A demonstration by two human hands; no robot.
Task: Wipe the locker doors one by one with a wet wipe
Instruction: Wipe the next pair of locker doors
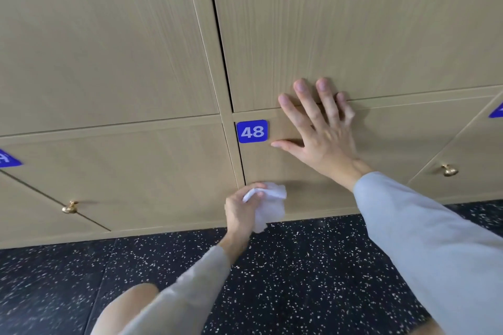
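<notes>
Light wooden locker doors fill the upper view. The bottom-row door carries a blue plate with the number 48 at its top left corner. My right hand lies flat with spread fingers on this door, fingertips reaching over its top edge onto the door above. My left hand grips a crumpled white wet wipe low at the door's left edge, near the floor.
A brass knob sits on the door at the right, another brass knob on the door at the left. Blue plates show partly at both edges. Dark speckled floor runs below the lockers. My knee shows at the bottom.
</notes>
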